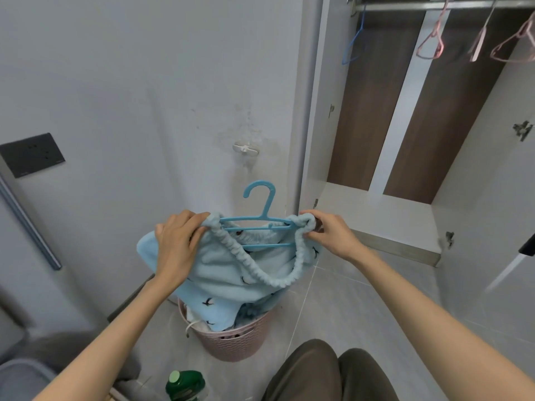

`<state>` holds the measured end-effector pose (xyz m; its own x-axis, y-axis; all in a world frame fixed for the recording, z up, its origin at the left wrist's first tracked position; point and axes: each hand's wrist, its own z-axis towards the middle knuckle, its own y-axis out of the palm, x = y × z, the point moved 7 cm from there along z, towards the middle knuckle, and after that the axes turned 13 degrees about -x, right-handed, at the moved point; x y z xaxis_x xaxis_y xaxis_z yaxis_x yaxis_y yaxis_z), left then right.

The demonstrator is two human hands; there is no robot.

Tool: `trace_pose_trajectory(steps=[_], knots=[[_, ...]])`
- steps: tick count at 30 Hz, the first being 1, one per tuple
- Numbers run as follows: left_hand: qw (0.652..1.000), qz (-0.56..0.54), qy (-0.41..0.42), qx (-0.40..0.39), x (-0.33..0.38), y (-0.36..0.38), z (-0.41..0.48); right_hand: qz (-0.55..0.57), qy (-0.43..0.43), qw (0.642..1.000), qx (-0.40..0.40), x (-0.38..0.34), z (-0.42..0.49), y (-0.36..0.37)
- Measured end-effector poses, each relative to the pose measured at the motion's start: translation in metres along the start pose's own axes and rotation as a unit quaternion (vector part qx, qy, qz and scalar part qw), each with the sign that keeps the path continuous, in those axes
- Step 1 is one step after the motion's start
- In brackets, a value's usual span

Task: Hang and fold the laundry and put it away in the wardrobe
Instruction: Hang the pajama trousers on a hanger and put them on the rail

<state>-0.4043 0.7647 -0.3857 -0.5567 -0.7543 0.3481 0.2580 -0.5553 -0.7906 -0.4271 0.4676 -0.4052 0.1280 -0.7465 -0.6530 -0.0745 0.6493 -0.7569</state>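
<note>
Fingers: our left hand and right hand pinch the waistband of the blue bird-print garment.
Hanger: blue, inside the waistband, above the pink laundry basket.

Setting: a home, bedroom or closet corner. Evidence: open built-in wardrobe with a metal rail along its top edge carrying pink hangers; pink laundry basket on grey tiled floor; dark wall socket on a painted wall.

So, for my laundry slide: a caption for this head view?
Left hand and right hand fit a light blue garment onto a hanger above a pink basket by the open wardrobe.
</note>
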Motion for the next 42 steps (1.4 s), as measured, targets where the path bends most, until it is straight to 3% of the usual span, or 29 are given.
trace_pose_trajectory(steps=[3, 10, 12, 20, 23, 27, 34, 42], knots=[[1.0, -0.001, 0.029, 0.01, 0.011, -0.004, 0.0, -0.089, 0.023, 0.996, 0.003, -0.005, 0.002, -0.002], [0.998, -0.039, 0.041, -0.022, -0.003, -0.014, 0.017, -0.053, -0.06, 0.997, -0.019, -0.042, -0.003, 0.002], [0.998, -0.042, 0.031, -0.025, -0.008, -0.015, 0.022, -0.057, -0.079, 0.995, 0.012, -0.051, -0.005, 0.0], [0.987, -0.083, -0.108, 0.09, -0.03, -0.056, 0.045, -0.116, -0.116, 0.976, 0.143, -0.088, -0.013, -0.046], [0.988, -0.062, -0.121, 0.07, -0.035, -0.076, 0.067, -0.159, -0.111, 0.962, 0.192, -0.1, -0.014, -0.072], [0.996, -0.083, -0.043, 0.009, -0.011, -0.082, 0.097, -0.155, -0.107, 0.954, 0.235, -0.114, -0.015, -0.095], [0.997, 0.003, 0.067, 0.044, 0.045, -0.073, 0.119, -0.132, -0.094, 0.947, 0.277, -0.115, -0.02, -0.128], [0.994, -0.021, 0.078, 0.079, 0.088, -0.052, 0.202, -0.21, -0.065, 0.905, 0.365, -0.09, 0.0, -0.199]])
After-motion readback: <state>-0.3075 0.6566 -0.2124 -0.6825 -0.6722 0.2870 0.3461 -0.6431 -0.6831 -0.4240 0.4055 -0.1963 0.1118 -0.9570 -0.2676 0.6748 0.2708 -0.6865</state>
